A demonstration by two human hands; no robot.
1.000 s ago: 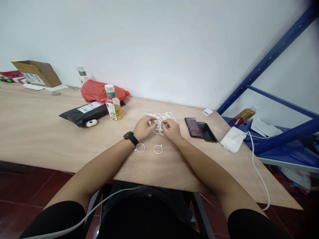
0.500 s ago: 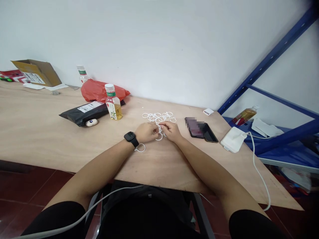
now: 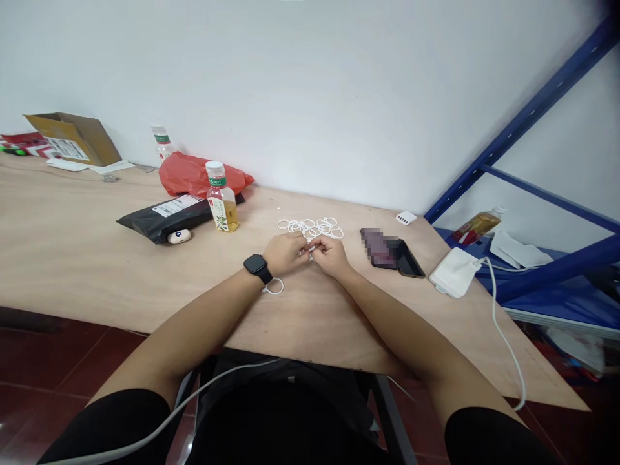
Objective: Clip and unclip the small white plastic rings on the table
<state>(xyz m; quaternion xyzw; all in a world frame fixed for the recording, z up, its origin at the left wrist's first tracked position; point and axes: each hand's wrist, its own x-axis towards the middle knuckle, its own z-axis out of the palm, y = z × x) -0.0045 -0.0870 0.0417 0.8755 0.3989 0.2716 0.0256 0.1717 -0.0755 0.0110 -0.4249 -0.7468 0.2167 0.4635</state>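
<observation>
My left hand (image 3: 287, 254), with a black watch (image 3: 257, 266) on its wrist, and my right hand (image 3: 331, 256) meet over the wooden table. Both are closed, fingertips nearly touching, on small white plastic rings. Only a sliver of white shows between the fingers, so how many rings are held is hidden. Just beyond the fingers lies a loose cluster of white rings (image 3: 310, 227), several of them overlapping. One separate white ring (image 3: 276, 286) rests on the table beside my left wrist.
To the left stand a drink bottle (image 3: 223, 203), a black parcel bag (image 3: 159, 223), a small white case (image 3: 179, 237) and a red plastic bag (image 3: 186, 174). Two phones (image 3: 411, 259) lie to the right, near a white adapter (image 3: 454, 272) with a cable. A blue shelf frame (image 3: 527, 116) borders the right.
My hands have drawn closer together at the fingertips. White rings that showed between and below them are now mostly hidden. The view has shifted very slightly.
</observation>
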